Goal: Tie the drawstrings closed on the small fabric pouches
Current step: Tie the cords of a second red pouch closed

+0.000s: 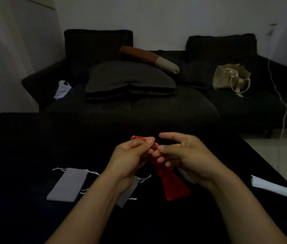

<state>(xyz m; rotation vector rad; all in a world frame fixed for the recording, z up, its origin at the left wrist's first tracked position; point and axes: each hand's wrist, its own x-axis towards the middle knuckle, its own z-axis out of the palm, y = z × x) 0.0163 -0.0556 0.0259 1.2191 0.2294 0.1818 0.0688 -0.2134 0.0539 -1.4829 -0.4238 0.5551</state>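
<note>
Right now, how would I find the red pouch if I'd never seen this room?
Look at the black table before the sofa. Both hands, left hand and right hand, hold the red pouch above it. The grey pouch beside it lies flat.

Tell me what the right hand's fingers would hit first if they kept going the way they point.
Probably the left hand: the right hand fingers point left, straight at it.

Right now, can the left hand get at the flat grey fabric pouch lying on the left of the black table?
Probably yes, but not freely. The flat grey fabric pouch lies uncovered on the black table, just left of the left forearm. However, the left hand is pinching the orange-red drawstring of the red fabric pouch, so it would need to let go first.
</note>
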